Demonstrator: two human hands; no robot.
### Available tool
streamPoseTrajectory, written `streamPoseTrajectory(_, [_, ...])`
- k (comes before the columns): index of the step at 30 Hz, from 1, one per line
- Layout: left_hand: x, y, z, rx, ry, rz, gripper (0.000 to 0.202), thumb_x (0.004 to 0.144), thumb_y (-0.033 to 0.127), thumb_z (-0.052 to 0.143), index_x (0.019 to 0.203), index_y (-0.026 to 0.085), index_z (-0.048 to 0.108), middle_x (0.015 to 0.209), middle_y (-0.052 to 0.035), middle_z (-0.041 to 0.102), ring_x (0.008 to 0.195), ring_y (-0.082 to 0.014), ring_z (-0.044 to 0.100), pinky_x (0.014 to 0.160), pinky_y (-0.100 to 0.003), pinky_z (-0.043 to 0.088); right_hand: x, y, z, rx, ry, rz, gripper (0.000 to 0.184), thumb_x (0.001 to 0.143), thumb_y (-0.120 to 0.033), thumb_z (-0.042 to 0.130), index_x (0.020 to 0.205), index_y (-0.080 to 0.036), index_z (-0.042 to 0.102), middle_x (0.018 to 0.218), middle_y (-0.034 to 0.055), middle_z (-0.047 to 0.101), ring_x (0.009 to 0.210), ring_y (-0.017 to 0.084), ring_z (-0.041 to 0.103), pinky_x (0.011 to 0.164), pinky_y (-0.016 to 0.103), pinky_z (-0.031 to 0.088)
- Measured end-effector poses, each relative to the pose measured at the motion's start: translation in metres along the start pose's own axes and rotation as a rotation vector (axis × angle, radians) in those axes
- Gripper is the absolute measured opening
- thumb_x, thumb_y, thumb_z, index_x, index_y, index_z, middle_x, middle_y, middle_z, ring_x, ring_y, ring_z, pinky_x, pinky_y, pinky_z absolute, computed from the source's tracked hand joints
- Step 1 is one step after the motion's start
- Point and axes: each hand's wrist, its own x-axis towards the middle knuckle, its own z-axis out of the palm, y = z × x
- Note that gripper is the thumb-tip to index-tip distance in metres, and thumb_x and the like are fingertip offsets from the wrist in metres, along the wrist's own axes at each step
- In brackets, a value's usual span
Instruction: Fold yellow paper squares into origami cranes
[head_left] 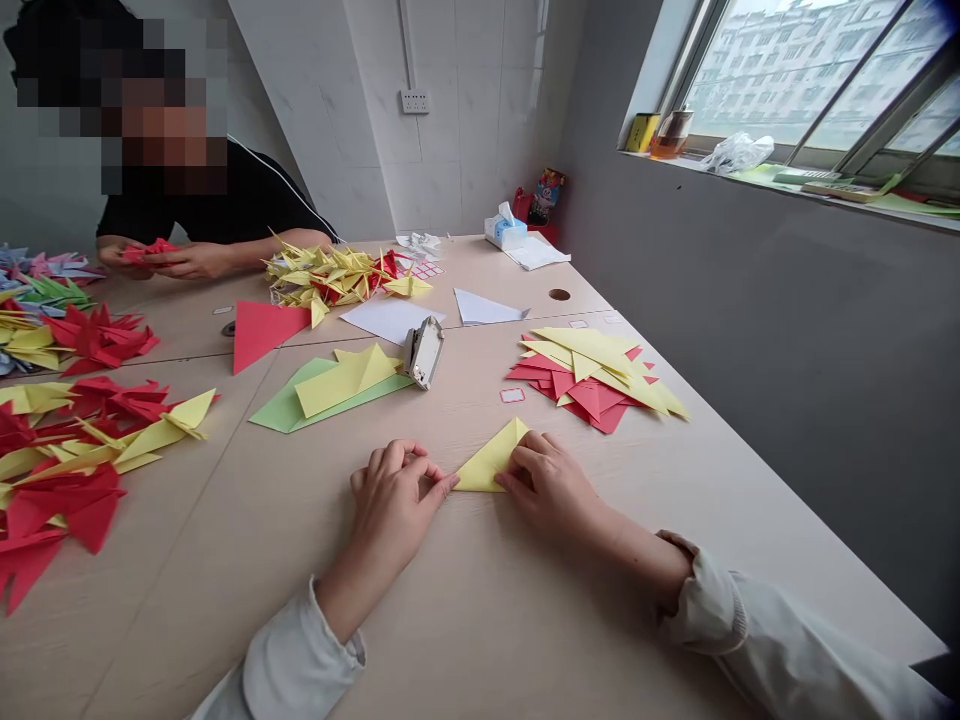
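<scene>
A yellow paper triangle (491, 460) lies flat on the pale wooden table (480, 600) in front of me. My left hand (394, 495) rests at its left corner, a fingertip pressing the point down, the other fingers curled. My right hand (544, 480) lies on the right part of the triangle with fingers bent, pressing along its edge. Both sleeves are white.
Red and yellow folded triangles (592, 375) are stacked at right. Green and yellow sheets (330, 392) and a metal stapler (424, 350) lie ahead. Heaps of folded pieces (67, 450) cover the left. Another person's hands (191, 262) fold red paper at far left. A tissue box (504, 230) stands behind.
</scene>
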Motion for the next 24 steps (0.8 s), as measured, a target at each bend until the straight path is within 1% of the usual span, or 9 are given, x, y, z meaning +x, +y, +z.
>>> streamPoseTrajectory(3, [0.002, 0.004, -0.003, 0.067, -0.005, 0.002, 0.025, 0.082, 0.042, 0.057, 0.068, 0.022, 0.061, 0.104, -0.0054, 0.058, 0.097, -0.0254, 0.052, 0.074, -0.04, 0.037, 0.001, -0.002, -0.001, -0.057, -0.027, 0.035, 0.022, 0.083, -0.023, 0.057, 0.063, -0.017, 0.05, 0.08, 0.0061, 0.055, 0.074, 0.018, 0.047, 0.068, 0.03, 0.04])
streamPoseTrajectory(6, [-0.002, 0.012, -0.003, 0.124, 0.015, 0.048, 0.016, 0.083, 0.034, 0.056, 0.077, 0.021, 0.061, 0.102, -0.0066, 0.059, 0.095, -0.0258, 0.054, 0.074, -0.041, 0.039, 0.002, -0.002, 0.0, -0.104, -0.042, 0.038, 0.021, 0.084, -0.023, 0.056, 0.064, -0.017, 0.05, 0.081, 0.0064, 0.055, 0.075, 0.018, 0.047, 0.068, 0.03, 0.039])
streamPoseTrajectory(8, [-0.01, 0.021, 0.0, 0.12, 0.003, 0.166, 0.011, 0.087, 0.024, 0.051, 0.09, 0.021, 0.061, 0.105, -0.007, 0.061, 0.097, -0.0243, 0.054, 0.078, -0.039, 0.041, 0.003, -0.002, 0.001, -0.126, -0.038, 0.031, 0.021, 0.084, -0.023, 0.055, 0.065, -0.017, 0.049, 0.081, 0.0061, 0.055, 0.076, 0.018, 0.046, 0.068, 0.03, 0.038])
streamPoseTrajectory(10, [-0.022, 0.03, 0.006, 0.095, -0.061, 0.349, 0.023, 0.088, 0.02, 0.049, 0.109, 0.018, 0.057, 0.115, -0.0087, 0.06, 0.106, -0.0236, 0.053, 0.086, -0.038, 0.042, 0.003, -0.001, 0.002, -0.138, -0.033, 0.021, 0.021, 0.084, -0.023, 0.055, 0.065, -0.017, 0.048, 0.08, 0.0057, 0.054, 0.074, 0.018, 0.045, 0.067, 0.029, 0.037])
streamPoseTrajectory(13, [-0.041, 0.04, 0.015, 0.161, -0.048, 0.468, 0.057, 0.084, 0.044, 0.054, 0.128, 0.009, 0.045, 0.133, -0.0156, 0.049, 0.124, -0.0312, 0.042, 0.099, -0.044, 0.037, 0.002, 0.001, 0.002, -0.141, -0.03, 0.013, 0.019, 0.083, -0.022, 0.055, 0.066, -0.017, 0.047, 0.079, 0.0047, 0.054, 0.071, 0.017, 0.044, 0.064, 0.028, 0.036])
streamPoseTrajectory(14, [-0.045, 0.041, 0.016, 0.187, -0.05, 0.476, 0.062, 0.084, 0.047, 0.052, 0.131, 0.008, 0.043, 0.136, -0.016, 0.047, 0.126, -0.0319, 0.04, 0.101, -0.045, 0.035, 0.002, 0.001, 0.002, -0.142, -0.027, 0.008, 0.018, 0.083, -0.021, 0.055, 0.067, -0.017, 0.048, 0.078, 0.0043, 0.054, 0.071, 0.016, 0.044, 0.064, 0.028, 0.036])
streamPoseTrajectory(18, [-0.052, 0.044, 0.017, 0.254, -0.096, 0.451, 0.066, 0.085, 0.05, 0.048, 0.135, 0.007, 0.039, 0.141, -0.0161, 0.04, 0.13, -0.0323, 0.036, 0.105, -0.047, 0.032, 0.001, 0.002, 0.002, -0.146, -0.012, -0.019, 0.011, 0.083, -0.02, 0.055, 0.073, -0.017, 0.051, 0.079, 0.0045, 0.054, 0.07, 0.016, 0.043, 0.063, 0.028, 0.035])
streamPoseTrajectory(20, [-0.051, 0.045, 0.015, 0.263, -0.123, 0.436, 0.069, 0.085, 0.052, 0.047, 0.137, 0.008, 0.036, 0.144, -0.016, 0.037, 0.132, -0.0325, 0.032, 0.106, -0.048, 0.031, 0.0, 0.003, 0.002, -0.139, -0.01, -0.066, 0.006, 0.085, -0.019, 0.053, 0.08, -0.017, 0.055, 0.082, 0.0052, 0.053, 0.072, 0.017, 0.044, 0.065, 0.028, 0.036])
streamPoseTrajectory(24, [-0.052, 0.044, 0.011, 0.264, -0.152, 0.434, 0.078, 0.083, 0.061, 0.042, 0.14, 0.009, 0.031, 0.146, -0.0155, 0.032, 0.134, -0.033, 0.029, 0.106, -0.051, 0.029, 0.001, 0.007, 0.001, -0.112, -0.049, -0.231, 0.018, 0.09, -0.018, 0.045, 0.097, -0.023, 0.062, 0.088, 0.0065, 0.052, 0.08, 0.018, 0.045, 0.069, 0.028, 0.037])
